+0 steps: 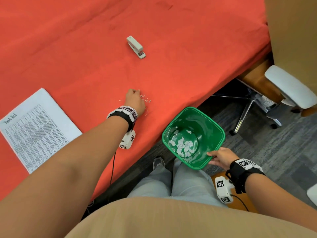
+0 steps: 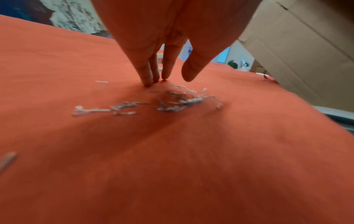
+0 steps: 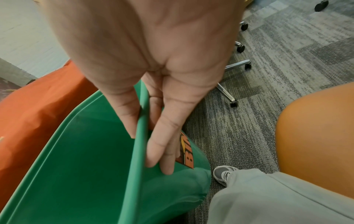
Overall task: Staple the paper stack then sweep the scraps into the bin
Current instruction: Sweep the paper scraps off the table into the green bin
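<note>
My left hand point(image 1: 135, 99) point(image 2: 164, 75) stands on the red tablecloth point(image 1: 85, 57) with straight fingertips point(image 2: 147, 81) touching the cloth beside a small heap of loose metal staples point(image 1: 145, 99) point(image 2: 172, 101). A green bin point(image 1: 205, 121) point(image 3: 76, 166) hangs just below the table's edge, white paper scraps point(image 1: 183, 146) lying at its bottom. My right hand point(image 1: 221, 157) point(image 3: 153, 128) pinches the bin's rim, thumb inside and fingers outside. The paper stack point(image 1: 37, 127) lies at the left. A white stapler point(image 1: 136, 47) rests farther back.
A cardboard box point(image 1: 291, 31) stands at the table's right end. An office chair point(image 1: 274, 93) with a star base is on the grey carpet point(image 1: 274, 152) to the right. My legs and a shoe point(image 1: 158, 162) are below the bin.
</note>
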Motion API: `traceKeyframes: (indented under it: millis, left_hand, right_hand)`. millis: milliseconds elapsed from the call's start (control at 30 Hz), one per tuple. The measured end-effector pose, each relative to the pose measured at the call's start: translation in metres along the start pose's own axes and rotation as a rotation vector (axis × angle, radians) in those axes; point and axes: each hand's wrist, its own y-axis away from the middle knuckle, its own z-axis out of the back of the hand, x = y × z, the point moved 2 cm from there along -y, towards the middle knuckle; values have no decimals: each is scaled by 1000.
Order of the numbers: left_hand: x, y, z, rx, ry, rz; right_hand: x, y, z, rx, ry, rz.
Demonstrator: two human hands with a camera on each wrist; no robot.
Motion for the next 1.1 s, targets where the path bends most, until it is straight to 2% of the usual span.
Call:
traceKeyframes:
  millis: [67, 200, 433, 533, 967, 1100]
  left_hand:
    - [-8, 6, -10, 15, 5, -66]
    - [-19, 17, -22, 35, 9, -149]
    - [-12, 20, -16, 101, -84, -223]
    - [-6, 23, -9, 89, -147, -232]
    - [-14, 25, -13, 92, -103, -103]
    - [-14, 23, -11, 90, -21, -43]
  right_hand:
    - [0, -1, 1, 4, 55, 7]
    - [1, 1, 2, -12, -51, -19]
    - [4, 6, 0, -4, -92, -12]
    - [4, 5, -1, -9, -88, -10]
    - [5, 9, -2, 1, -97, -13]
    - [5, 10, -2, 3, -102, -20]
